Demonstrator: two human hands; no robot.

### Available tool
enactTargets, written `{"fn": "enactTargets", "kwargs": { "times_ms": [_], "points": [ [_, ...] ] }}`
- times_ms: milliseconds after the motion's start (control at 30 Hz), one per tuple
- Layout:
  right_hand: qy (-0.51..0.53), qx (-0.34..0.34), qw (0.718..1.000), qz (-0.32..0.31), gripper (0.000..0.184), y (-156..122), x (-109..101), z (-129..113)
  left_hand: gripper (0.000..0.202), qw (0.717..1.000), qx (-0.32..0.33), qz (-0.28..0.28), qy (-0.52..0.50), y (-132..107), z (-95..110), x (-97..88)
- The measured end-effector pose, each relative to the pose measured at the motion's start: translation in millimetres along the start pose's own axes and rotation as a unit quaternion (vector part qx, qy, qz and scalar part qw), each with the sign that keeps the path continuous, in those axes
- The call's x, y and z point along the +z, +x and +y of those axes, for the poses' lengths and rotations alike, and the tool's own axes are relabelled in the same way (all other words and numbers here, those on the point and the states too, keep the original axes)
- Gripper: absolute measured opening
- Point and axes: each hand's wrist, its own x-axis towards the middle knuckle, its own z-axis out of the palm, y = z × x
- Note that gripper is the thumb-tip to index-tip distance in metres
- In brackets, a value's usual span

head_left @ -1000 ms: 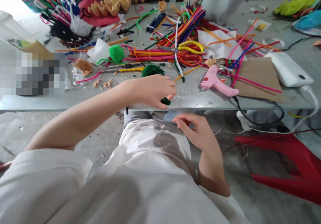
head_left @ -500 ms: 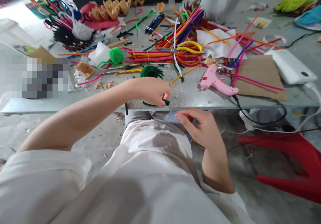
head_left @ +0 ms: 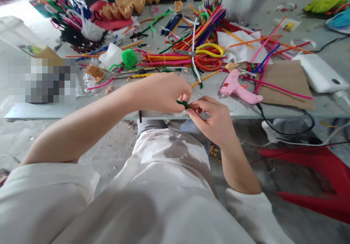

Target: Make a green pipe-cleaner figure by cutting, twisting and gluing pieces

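Over the table's front edge my left hand (head_left: 166, 90) is closed, back upward, on a dark green pipe cleaner (head_left: 183, 104). A short bent length of it shows beyond the fingers; the rest is hidden under the hand. My right hand (head_left: 212, 118) pinches the free end between thumb and fingertips, close against the left hand. Just beyond the hands lie a yellow pipe cleaner (head_left: 208, 78) and a white one (head_left: 194, 43). To the right of my right hand rests a pink glue gun (head_left: 237, 89).
Scissors with yellow and orange handles (head_left: 210, 50) lie on bundled pipe cleaners (head_left: 207, 30). A bright green ball (head_left: 129, 58) and a utility knife (head_left: 136, 72) are behind my left wrist. At right are cardboard (head_left: 287, 85), a white power bank (head_left: 319, 72) and cables; below, a red stool (head_left: 314, 167).
My right hand has moved up and left to the left hand and now pinches the green pipe cleaner's end. The dark green loops seen behind the left hand are now hidden.
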Motion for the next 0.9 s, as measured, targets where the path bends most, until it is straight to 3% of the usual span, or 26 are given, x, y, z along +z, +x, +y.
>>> {"fn": "enactTargets", "kwargs": {
  "times_ms": [67,133,233,300,400,467,533,667,833,900],
  "points": [
    [0.076,0.036,0.995,0.060,0.011,-1,-1,-4,0.015,0.995,0.014,0.089,-0.035,-12,0,-9.6],
    [0.170,0.086,0.974,0.124,0.010,-1,2,-6,0.025,0.972,-0.005,0.219,-0.083,-26,1,-8.6],
    [0.263,0.148,0.935,0.184,0.017,-3,12,-11,0.031,0.904,-0.070,0.349,-0.236,-41,7,20.7],
    [0.281,0.173,0.924,0.190,0.021,-5,20,-16,0.031,0.871,-0.127,0.310,-0.360,-43,13,50.6],
    [0.284,0.179,0.927,0.167,0.023,-9,28,-26,0.032,0.800,-0.120,0.309,-0.500,-38,23,84.4],
    [0.280,0.168,0.935,0.140,0.026,-11,27,-30,0.034,0.757,-0.112,0.316,-0.560,-33,27,92.3],
    [0.260,0.146,0.949,0.097,0.029,-12,23,-31,0.033,0.733,-0.117,0.314,-0.592,-32,28,91.8],
    [0.215,0.102,0.970,0.046,0.018,-13,9,-30,0.026,0.747,-0.124,0.314,-0.573,-39,24,87.2],
    [0.293,0.146,0.945,0.027,0.014,-11,6,-30,0.021,0.791,-0.131,0.285,-0.526,-50,26,88.3],
    [0.311,0.148,0.938,0.040,0.015,-11,10,-31,0.022,0.797,-0.137,0.277,-0.519,-52,30,87.9]
  ]
}}
